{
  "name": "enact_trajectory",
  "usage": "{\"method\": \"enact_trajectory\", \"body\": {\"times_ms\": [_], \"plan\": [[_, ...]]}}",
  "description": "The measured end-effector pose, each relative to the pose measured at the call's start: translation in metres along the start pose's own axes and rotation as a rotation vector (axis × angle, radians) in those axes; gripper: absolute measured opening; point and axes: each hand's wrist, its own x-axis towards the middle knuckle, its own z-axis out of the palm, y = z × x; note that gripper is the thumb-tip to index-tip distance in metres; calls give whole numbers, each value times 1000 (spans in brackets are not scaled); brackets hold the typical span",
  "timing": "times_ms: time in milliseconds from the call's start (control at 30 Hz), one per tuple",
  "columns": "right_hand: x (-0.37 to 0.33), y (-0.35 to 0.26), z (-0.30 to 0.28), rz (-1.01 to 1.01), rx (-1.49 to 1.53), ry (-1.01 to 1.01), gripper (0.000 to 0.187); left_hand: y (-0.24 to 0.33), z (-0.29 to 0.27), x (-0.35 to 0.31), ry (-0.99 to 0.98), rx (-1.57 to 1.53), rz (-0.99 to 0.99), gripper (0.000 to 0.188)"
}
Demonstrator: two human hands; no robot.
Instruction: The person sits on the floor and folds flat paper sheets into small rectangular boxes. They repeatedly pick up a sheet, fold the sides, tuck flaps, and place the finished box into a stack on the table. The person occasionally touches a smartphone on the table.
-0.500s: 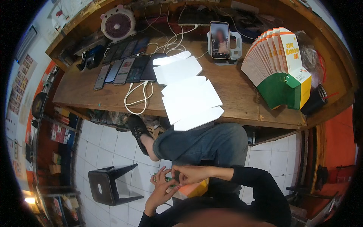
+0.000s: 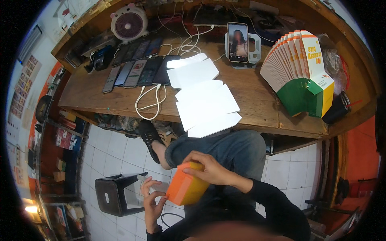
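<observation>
A small orange and yellow carton (image 2: 188,186) is held tilted above my lap. My right hand (image 2: 209,170) is closed round its upper end, with the thumb on the yellow side. At the carton's lower left corner, the thumb and a finger of my left hand (image 2: 152,199) pinch its edge. A thin pale grey piece (image 2: 142,178) sticks out at the raised fingers of that hand; its kind cannot be made out. White unfolded carton blanks (image 2: 207,105) lie at the desk's front edge, beyond my knee.
Several phones (image 2: 132,74) and white cables (image 2: 150,106) lie on the wooden desk (image 2: 96,96). A phone on a stand (image 2: 238,42), a fanned stack of cartons (image 2: 295,76), a dark cup (image 2: 337,108) and a small fan (image 2: 129,25) stand there too. A black stool (image 2: 114,197) is at left.
The carton has risen and turned, showing its orange end. My right hand has moved up onto its top; my left hand has shifted left to its lower corner. The view has shifted slightly.
</observation>
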Motion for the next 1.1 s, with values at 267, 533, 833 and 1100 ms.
{"method": "enact_trajectory", "body": {"times_ms": [267,533,833,1100], "plan": [[-5,-13,18,-73,-276,18,19,29,17,10,-15,-14,-143,17],[1,-9,31,-246,-307,-343,18,30,22,10,45,-300,-232,22],[8,-10,73,-577,-201,7,41,18,12,2,378,-555,-328,37],[19,-13,66,-573,-33,96,19,19,23,31,392,-697,40,39]]}}
